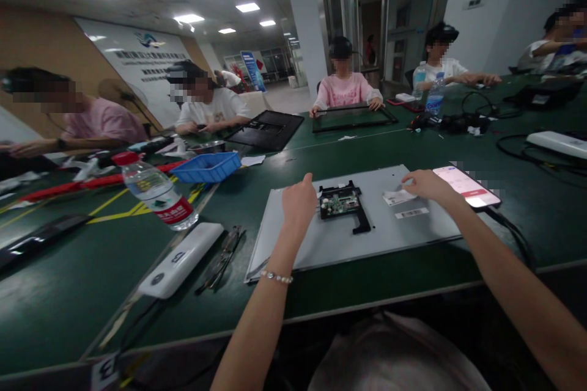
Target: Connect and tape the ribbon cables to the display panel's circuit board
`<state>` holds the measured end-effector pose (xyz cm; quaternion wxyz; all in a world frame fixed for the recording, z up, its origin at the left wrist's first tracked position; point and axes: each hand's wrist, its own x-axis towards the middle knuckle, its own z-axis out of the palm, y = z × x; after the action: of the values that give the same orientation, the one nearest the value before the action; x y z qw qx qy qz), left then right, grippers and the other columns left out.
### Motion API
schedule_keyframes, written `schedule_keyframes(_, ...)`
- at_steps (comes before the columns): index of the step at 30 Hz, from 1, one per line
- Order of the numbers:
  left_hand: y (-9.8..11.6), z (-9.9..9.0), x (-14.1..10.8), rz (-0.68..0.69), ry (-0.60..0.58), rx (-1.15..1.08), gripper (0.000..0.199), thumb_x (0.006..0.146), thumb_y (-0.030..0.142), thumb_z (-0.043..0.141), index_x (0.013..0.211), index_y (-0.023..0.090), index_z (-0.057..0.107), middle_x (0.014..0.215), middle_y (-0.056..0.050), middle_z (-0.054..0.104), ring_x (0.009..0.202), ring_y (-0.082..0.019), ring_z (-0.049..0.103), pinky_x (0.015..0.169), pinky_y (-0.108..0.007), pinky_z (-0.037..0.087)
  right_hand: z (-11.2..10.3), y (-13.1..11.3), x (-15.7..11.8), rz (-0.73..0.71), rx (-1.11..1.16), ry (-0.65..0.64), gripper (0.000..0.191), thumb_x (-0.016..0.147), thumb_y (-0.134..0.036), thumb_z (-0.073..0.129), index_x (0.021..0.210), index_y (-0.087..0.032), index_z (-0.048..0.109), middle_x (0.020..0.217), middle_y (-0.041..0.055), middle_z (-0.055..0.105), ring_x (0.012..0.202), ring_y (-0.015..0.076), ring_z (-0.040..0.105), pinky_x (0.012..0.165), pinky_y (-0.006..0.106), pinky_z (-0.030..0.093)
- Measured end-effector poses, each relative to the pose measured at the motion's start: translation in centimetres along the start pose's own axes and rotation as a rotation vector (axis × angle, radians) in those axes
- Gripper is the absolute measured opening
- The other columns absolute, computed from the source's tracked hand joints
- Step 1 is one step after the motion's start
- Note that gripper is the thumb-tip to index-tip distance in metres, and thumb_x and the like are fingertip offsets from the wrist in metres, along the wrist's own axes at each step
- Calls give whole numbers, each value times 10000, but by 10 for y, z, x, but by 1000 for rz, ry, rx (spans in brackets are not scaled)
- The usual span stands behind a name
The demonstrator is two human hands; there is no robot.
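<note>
A grey flat panel lies on the green table in front of me, with a green circuit board in a black bracket on its middle. My left hand is closed beside the bracket's left edge; its fingertips are partly hidden, and what they hold cannot be made out. Over the panel's right part, my right hand is closed with thumb and fingers together, just above a white printed label. Anything in that pinch is too small to name. A barcode sticker lies nearer to me.
A lit phone with a cable borders the panel's right side. To the left are a water bottle, a white power bank, folded glasses and a blue basket. Across the table, a person holds a black frame.
</note>
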<state>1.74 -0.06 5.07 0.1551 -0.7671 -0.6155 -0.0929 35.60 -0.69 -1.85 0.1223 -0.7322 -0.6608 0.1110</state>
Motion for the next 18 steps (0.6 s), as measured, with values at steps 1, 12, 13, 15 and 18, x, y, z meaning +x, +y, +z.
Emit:
schedule_keyframes(1,0,-1,0,-6,-5,-3,360,936,181,330,1247,167,511,835,-97,710,836,-235,686,739,-313,451,-1,0,-1,-20,33,-13,324,814,-258,571,1102,-186,702,983,100,720,872,228,678,771,308,500)
schedule_keyframes(12,-1,2,0,52,-32,-48,306,901,173,392,1109,181,616,1043,-103,658,952,-211,641,799,-288,450,-15,-14,-16,-28,431,-141,350,730,-180,681,1078,-138,694,923,92,726,595,144,666,619,261,556)
schedule_keyframes(13,0,3,0,64,-27,-52,304,907,177,388,1100,179,622,1055,-104,647,957,-210,635,805,-289,449,-17,-15,-16,-35,472,-135,350,732,-185,682,1079,-144,698,952,96,719,621,148,671,632,266,561)
schedule_keyframes(15,2,5,0,106,-23,-62,305,922,182,372,1082,169,632,1048,-105,639,958,-207,626,827,-297,442,-20,-18,-17,-79,596,-133,358,744,-220,685,1095,-155,698,994,101,704,697,161,681,667,276,569)
schedule_keyframes(18,7,7,-2,201,-9,-87,306,941,189,360,1047,153,645,1007,-104,643,942,-209,618,874,-323,425,-25,-28,-21,-200,767,-171,386,751,-285,697,1118,-169,692,1013,95,687,783,169,675,719,281,568)
